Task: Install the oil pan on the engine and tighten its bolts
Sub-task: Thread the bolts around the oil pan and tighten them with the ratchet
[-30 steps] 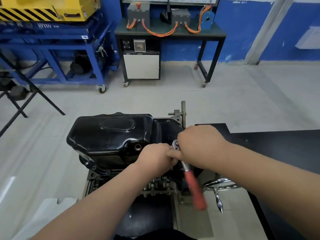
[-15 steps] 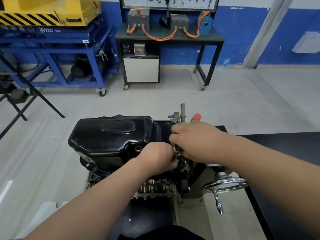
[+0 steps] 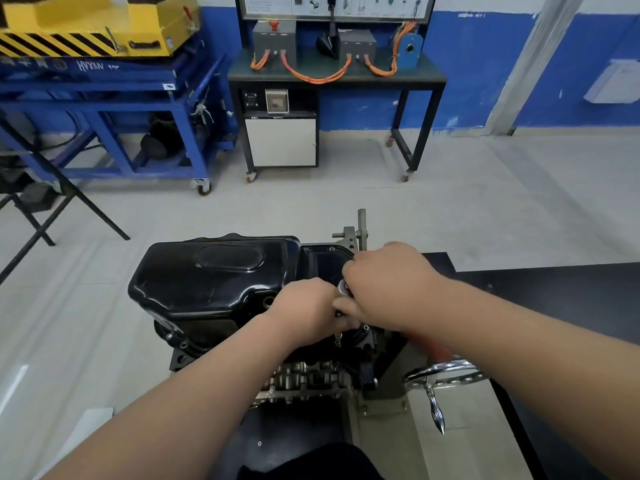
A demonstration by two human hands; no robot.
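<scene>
The black oil pan sits on top of the upturned engine, which is held on a stand. At the pan's near right edge stands a ratchet with a chrome head and a red handle. My left hand is curled round the ratchet just below its head, steadying it on the flange. My right hand grips the handle from above, and a strip of red shows under my right wrist. The bolt under the ratchet is hidden by my hands.
A chrome handwheel with a crank sticks out of the stand at the right, close under my right forearm. A black bench lies to the right. Across the floor stand a wheeled black training bench and a blue trolley.
The ratchet handle swung from pointing at me to pointing away, then back to the near right under my right wrist. My left hand stayed at the ratchet head.
</scene>
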